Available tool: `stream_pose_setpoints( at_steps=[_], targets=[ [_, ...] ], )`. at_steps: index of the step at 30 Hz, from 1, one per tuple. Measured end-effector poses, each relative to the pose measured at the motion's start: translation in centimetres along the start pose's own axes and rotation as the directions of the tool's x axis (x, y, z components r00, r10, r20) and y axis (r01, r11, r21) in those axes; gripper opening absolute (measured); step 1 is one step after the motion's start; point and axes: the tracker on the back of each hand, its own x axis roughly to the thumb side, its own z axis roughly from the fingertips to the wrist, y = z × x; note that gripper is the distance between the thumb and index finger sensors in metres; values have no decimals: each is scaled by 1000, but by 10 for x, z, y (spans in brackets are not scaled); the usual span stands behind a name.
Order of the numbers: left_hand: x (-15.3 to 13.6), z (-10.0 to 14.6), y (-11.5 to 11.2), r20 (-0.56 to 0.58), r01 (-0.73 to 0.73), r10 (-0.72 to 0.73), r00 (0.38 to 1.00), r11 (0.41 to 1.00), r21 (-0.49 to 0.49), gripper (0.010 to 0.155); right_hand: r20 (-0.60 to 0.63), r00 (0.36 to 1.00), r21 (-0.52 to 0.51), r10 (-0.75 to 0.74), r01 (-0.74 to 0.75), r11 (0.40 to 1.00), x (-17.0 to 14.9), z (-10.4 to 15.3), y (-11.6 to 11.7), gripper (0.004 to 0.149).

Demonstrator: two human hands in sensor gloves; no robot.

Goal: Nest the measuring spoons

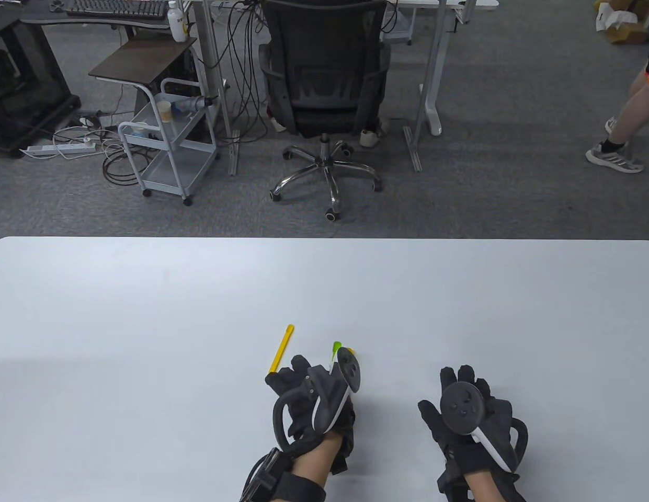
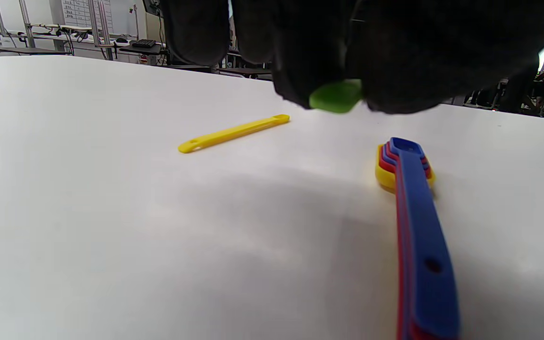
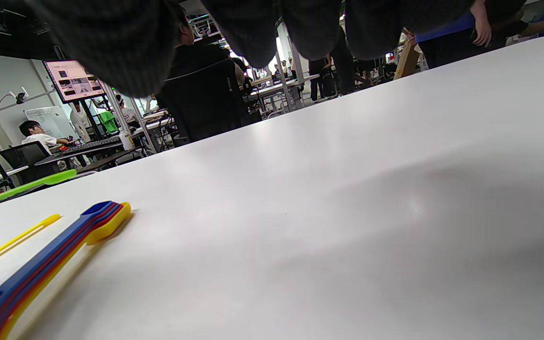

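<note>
My left hand (image 1: 303,379) pinches a green measuring spoon (image 2: 335,97) and holds it just above the table; its tip shows past the tracker in the table view (image 1: 336,349). A nested stack of blue, red and yellow spoons (image 2: 409,189) lies on the white table (image 1: 146,314) under and beside that hand, and is mostly hidden in the table view. The stack also shows in the right wrist view (image 3: 50,264). A thin yellow spoon (image 1: 280,355) lies alone to the left of the hand. My right hand (image 1: 463,387) is open and empty, palm down, to the right.
The table's far edge (image 1: 324,239) runs across the middle of the table view. Beyond it on the floor stand an office chair (image 1: 324,78) and a small cart (image 1: 167,146).
</note>
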Motion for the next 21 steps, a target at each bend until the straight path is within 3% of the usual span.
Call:
stream_pose_setpoints(
  at_steps=[21],
  targets=[
    [10,-3,-22,-12,-26,26,1000,997,-74,50,0,1000,5,-12,12,1000,-1,0,-1,76]
  ],
)
